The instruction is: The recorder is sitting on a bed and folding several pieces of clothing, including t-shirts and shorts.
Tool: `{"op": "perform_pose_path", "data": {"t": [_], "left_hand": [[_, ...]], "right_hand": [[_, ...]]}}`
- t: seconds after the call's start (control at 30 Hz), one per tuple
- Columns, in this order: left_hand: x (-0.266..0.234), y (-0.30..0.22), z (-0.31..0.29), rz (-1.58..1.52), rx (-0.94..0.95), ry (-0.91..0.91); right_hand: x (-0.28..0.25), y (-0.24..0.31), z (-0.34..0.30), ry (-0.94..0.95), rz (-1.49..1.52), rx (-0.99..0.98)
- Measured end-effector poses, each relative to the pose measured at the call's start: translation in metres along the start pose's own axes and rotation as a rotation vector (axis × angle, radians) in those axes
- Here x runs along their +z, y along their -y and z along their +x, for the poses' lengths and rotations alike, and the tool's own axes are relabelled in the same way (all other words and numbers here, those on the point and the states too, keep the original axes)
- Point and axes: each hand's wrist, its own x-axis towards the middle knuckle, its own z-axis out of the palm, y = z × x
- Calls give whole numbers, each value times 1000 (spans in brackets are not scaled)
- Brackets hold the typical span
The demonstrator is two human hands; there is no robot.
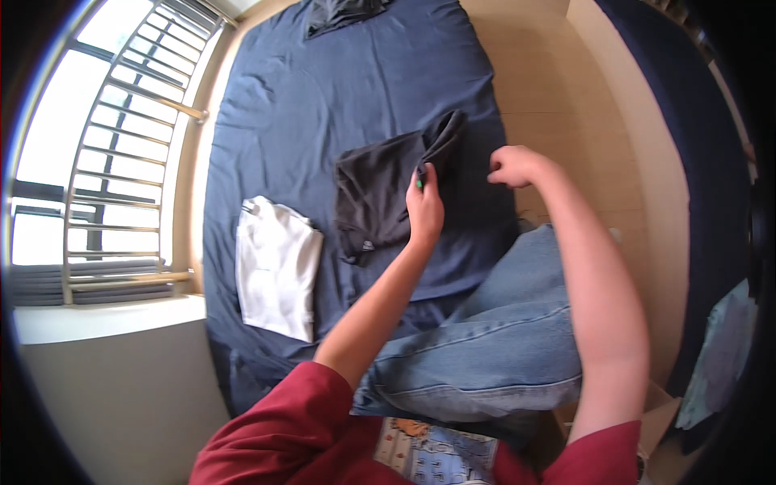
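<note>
A black garment (376,190) lies loosely spread and creased on the navy bed sheet (295,105). My left hand (424,212) is closed on its right part, where a raised fold stands up beyond the fingers. A small green spot shows by my left thumb; what it is I cannot tell. Off to the right, apart from the garment, my right hand (516,166) hovers over the bed's edge with fingers curled together. A small dark patch shows at those fingertips, and whether it is a thing or shadow is unclear. Left of the black garment rests a folded white garment (279,271).
Another dark cloth item (343,14) lies at the bed's far end. A barred window (133,137) and a white ledge (105,319) flank the bed's left side. Wooden floor (558,89) runs along its right. My jeans-covered leg (485,347) rests at the near right.
</note>
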Motion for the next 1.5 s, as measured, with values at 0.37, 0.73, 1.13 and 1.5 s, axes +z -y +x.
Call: {"op": "perform_pose_path", "data": {"t": [0.37, 0.73, 1.13, 1.5], "left_hand": [[-189, 74, -39, -890, -590, -296], [-221, 65, -34, -349, -449, -177], [-151, 15, 118, 327, -308, -185], [-172, 39, 119, 674, 439, -50]], "right_hand": [[0, 9, 0, 57, -20, 99], [4, 22, -3, 96, -67, 124], [15, 13, 5, 67, -125, 98], [2, 26, -17, 45, -174, 113]]}}
